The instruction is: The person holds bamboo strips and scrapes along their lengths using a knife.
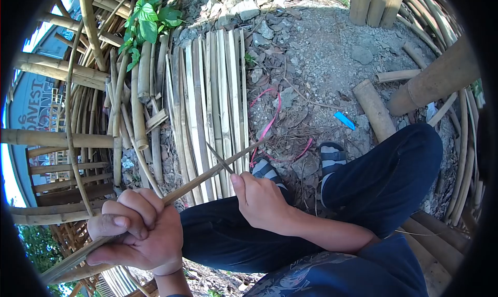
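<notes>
Bamboo strip [196, 181], gripped tight

Lower left of frame, the left hand [139, 228] clenches the strip, which runs to mid-frame; the right hand [263, 199] holds a knife [215, 152] across it. I'd keep any cut shallow, angled off that left hand.

Blade [220, 158]: lower end hidden in right hand [264, 201]. Stick [194, 183] — middle covered by left hand [137, 227], near end cut off lower left. Lettering [35, 105] partly behind poles [57, 138]. Shirt [353, 276] cut off below — blue scrap [344, 120] marks too small.
</notes>
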### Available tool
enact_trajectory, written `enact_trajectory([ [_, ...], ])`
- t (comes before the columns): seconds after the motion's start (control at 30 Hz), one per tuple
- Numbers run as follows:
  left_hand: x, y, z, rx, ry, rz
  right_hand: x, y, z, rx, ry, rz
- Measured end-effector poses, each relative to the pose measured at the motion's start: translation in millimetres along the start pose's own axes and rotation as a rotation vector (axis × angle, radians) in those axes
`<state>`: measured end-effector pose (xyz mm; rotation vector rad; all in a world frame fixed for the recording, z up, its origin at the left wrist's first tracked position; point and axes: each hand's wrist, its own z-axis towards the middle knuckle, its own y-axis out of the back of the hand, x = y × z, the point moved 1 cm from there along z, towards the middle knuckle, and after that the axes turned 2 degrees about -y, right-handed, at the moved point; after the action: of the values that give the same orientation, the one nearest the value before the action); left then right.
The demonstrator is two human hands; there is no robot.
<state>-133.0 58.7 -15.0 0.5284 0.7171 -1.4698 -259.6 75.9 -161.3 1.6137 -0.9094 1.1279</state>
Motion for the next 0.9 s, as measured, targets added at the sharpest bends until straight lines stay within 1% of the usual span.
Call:
enact_trajectory([
  [0.2, 0.2, -0.4, 0.8, 0.006, 0.006, -0.011, -4.0, 5.6, 3.2, -0.010, -0.002, -0.033],
  [0.33, -0.9, 3.3, -1.5, -0.021, 0.034, 0.061, 0.6, 2.1, -1.9, 0.018, -0.034, -0.028],
  [0.4, 2.5, 3.4, 2.5, -0.027, -0.002, 0.055, -6.0, -2.3, 7.4, -0.027, 0.017, -0.011],
  [0.47, 2.3, 9.3, 3.6, -0.052, 0.013, 0.068, -0.4, -1.1, 2.0, -0.021, -0.005, 0.004],
  [0.53, 3.8, 7.6, 3.5, -0.032, 0.010, 0.054, 7.6, 7.1, -2.3, -0.019, 0.067, -0.030],
  [0.6, -0.4, 7.9, -0.1, -0.006, 0.020, 0.047, -10.1, 3.7, 7.7, -0.011, -0.032, -0.095],
  [0.63, -0.5, 7.5, -0.5, 0.010, 0.011, 0.045, -19.0, 1.6, 14.3, -0.024, -0.067, -0.058],
  [0.7, 2.9, 6.2, 2.6, 0.028, 0.001, 0.041, -17.5, 5.8, 15.4, -0.013, -0.041, -0.062],
  [0.73, 2.7, 6.6, 3.2, 0.013, 0.001, 0.020, -9.2, 9.3, 9.5, 0.013, -0.040, -0.057],
  [0.8, 4.0, 6.6, 2.1, -0.006, 0.001, -0.006, 10.8, 11.3, -4.5, 0.047, 0.031, -0.005],
  [0.87, 2.6, 6.2, 2.5, 0.009, -0.002, -0.015, -3.3, 7.5, 5.6, 0.026, -0.073, -0.066],
  [0.9, 1.2, 6.1, 2.6, 0.010, -0.009, -0.017, -28.6, 3.0, 16.7, 0.020, -0.105, -0.068],
])
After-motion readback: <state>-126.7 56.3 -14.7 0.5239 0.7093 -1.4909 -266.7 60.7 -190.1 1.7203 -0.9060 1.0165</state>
